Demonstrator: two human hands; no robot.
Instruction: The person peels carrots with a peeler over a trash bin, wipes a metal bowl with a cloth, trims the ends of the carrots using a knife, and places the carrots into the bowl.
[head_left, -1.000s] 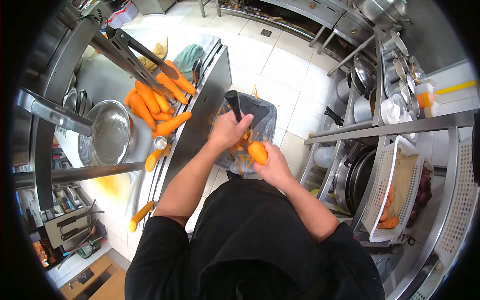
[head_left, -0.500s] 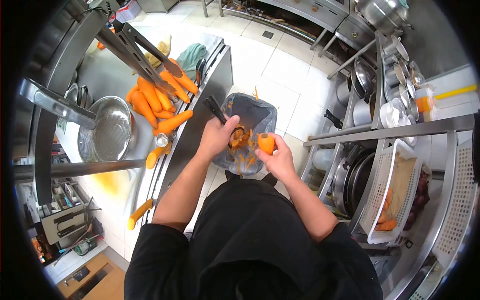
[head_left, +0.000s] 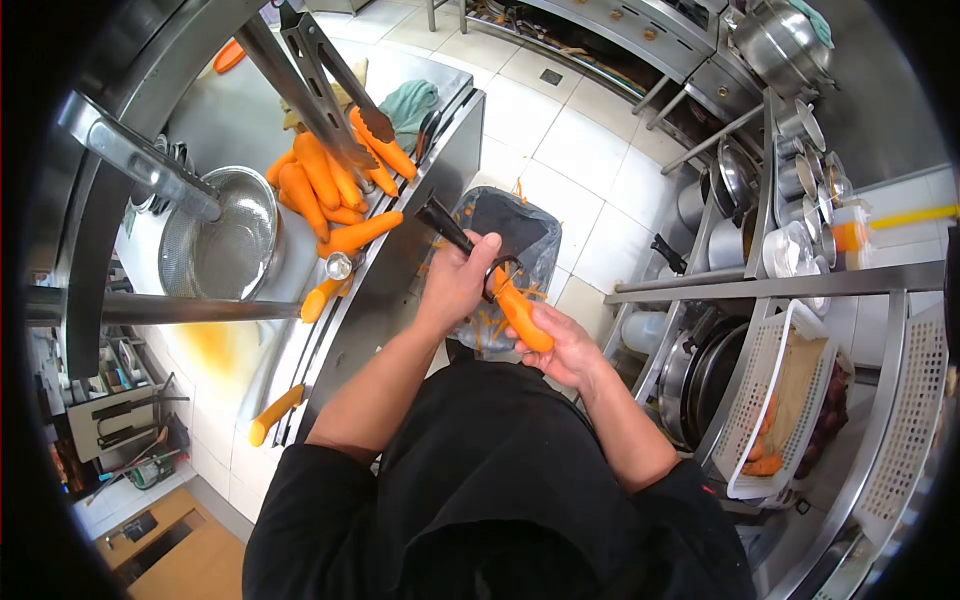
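Note:
In the head view, my left hand (head_left: 452,288) is wrapped round a peeler (head_left: 442,222) with a black handle, its looped head pointing toward my right hand. My right hand (head_left: 570,352) grips an orange carrot (head_left: 518,314) by its thick end, and the peeler's head meets the carrot's far end. Both hands are above a bin (head_left: 545,238) lined with a clear plastic bag, with orange peelings inside. On the counter to the left lies a heap of orange carrots (head_left: 315,178), with a single carrot (head_left: 362,234) nearer the edge.
A metal sieve (head_left: 228,240) rests on the steel counter (head_left: 205,125). Tongs (head_left: 322,85) hang from the rack above it, beside a green cloth (head_left: 410,105). Shelves at right hold pans (head_left: 705,375) and a white basket (head_left: 735,440).
The carrot has turned from end-on to lengthwise, and its far end has come up to the peeler's head. My right hand is slightly lower and my left a little to the right.

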